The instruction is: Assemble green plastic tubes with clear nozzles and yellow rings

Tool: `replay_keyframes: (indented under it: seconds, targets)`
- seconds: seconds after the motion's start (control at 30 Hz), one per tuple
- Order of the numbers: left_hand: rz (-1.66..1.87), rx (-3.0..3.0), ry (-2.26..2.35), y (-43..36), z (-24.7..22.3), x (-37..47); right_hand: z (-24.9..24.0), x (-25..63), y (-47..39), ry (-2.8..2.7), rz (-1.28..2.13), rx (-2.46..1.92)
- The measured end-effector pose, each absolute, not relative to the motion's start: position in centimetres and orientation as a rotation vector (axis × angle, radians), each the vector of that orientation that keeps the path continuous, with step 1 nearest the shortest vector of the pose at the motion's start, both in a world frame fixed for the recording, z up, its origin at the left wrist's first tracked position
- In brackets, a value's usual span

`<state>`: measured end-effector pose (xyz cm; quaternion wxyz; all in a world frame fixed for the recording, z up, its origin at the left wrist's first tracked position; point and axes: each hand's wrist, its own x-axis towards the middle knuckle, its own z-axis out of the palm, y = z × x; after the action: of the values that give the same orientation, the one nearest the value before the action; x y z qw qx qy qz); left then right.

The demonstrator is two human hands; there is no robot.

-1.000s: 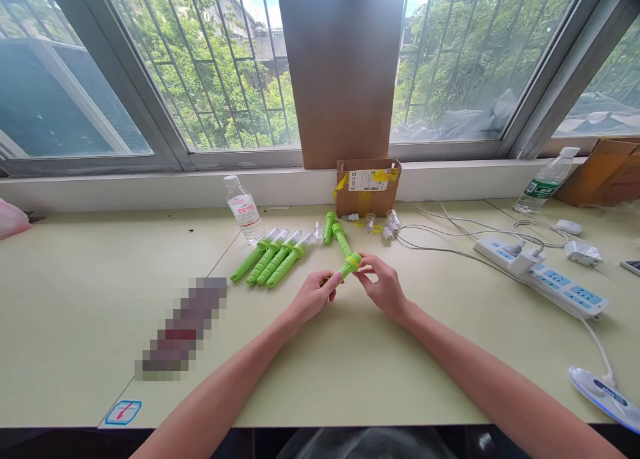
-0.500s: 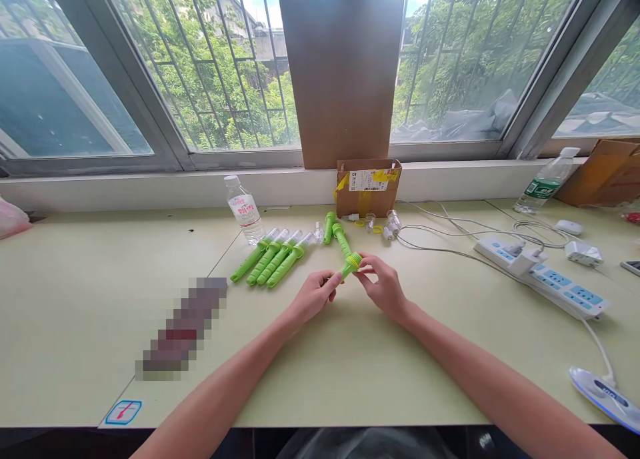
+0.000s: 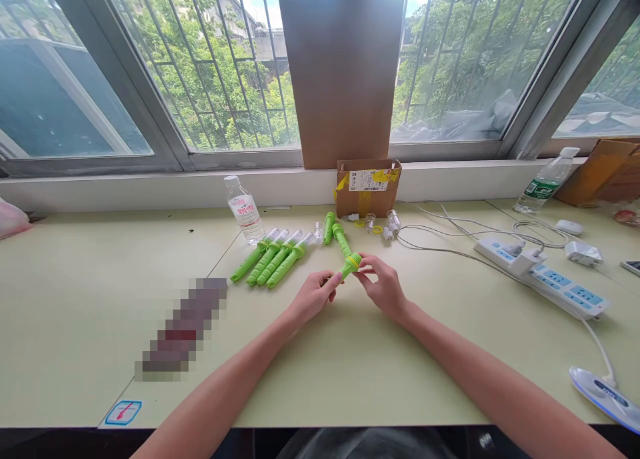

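My left hand (image 3: 315, 295) is closed around the lower part of a green ridged plastic handle (image 3: 351, 264), tilted with its wide collar up and to the right. A yellow ring (image 3: 355, 259) shows around that collar. The fingers of my right hand (image 3: 385, 288) pinch at the collar's right side; their tips are partly hidden. Just beyond lie two more green handles, one (image 3: 343, 241) pointing at my hands and a second (image 3: 329, 228) behind it. To the left, several green handles with clear caps (image 3: 275, 262) lie side by side.
Clear plastic pieces (image 3: 393, 223) and loose yellow rings (image 3: 377, 229) lie before a small cardboard box (image 3: 369, 187). A water bottle (image 3: 245, 210) stands behind the row of handles. On the right are a power strip (image 3: 543, 277), cables and another bottle (image 3: 547, 181). A pixelated object (image 3: 183, 329) lies left.
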<state>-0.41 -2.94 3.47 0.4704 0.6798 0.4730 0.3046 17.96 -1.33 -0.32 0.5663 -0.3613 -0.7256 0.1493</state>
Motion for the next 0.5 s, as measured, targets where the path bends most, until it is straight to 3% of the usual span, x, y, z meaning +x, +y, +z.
replay_keyframes:
  seconds: [0.5]
  targets:
    - [0.76,1.676,1.157,-2.91,3.43,-0.42,-0.26,17.95,-1.35,-1.706,0.353,-0.849]
